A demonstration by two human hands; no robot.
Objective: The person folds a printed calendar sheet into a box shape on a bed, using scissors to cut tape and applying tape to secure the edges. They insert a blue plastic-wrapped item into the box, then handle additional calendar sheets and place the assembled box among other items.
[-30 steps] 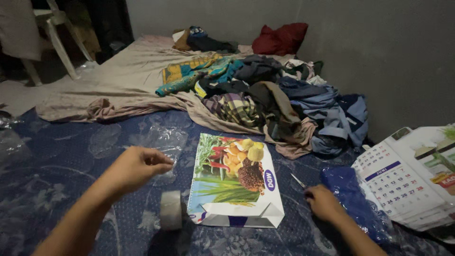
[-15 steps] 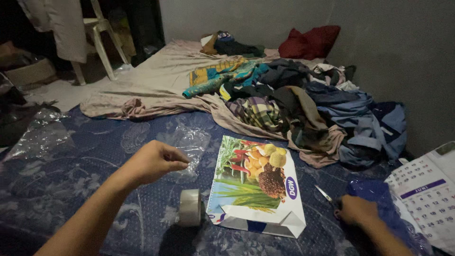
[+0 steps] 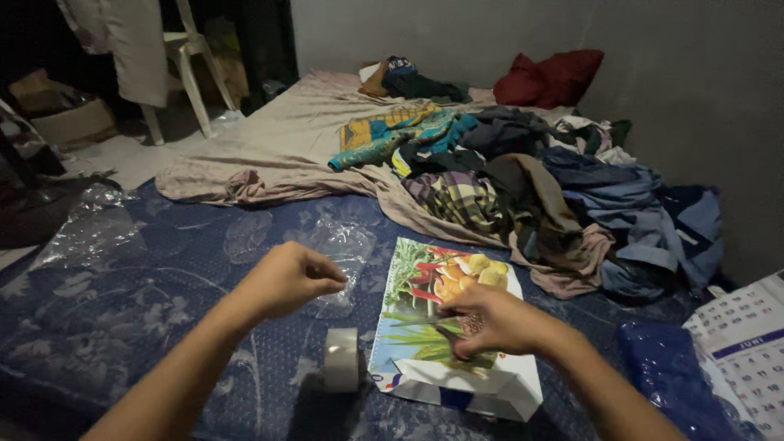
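- A tape roll (image 3: 341, 359) stands on edge just below the left hand (image 3: 287, 280), whose fingers stay pinched together on something too small to tell.
- The right hand (image 3: 496, 321) has moved from the far right onto the picture-wrapped box (image 3: 445, 327), fingers curled, holding scissors.
- Clothes (image 3: 523, 180) lie piled beyond both hands.

I count two hands: the left hand (image 3: 287, 282) and the right hand (image 3: 490, 320). One roll of tape (image 3: 341, 359) stands near me, beside one picture-printed parcel (image 3: 445, 327). One calendar (image 3: 743, 343) lies at the right. One white plastic chair (image 3: 184, 65) stands far left, one red pillow (image 3: 551, 77) far right, and one heap of clothes (image 3: 531, 180).
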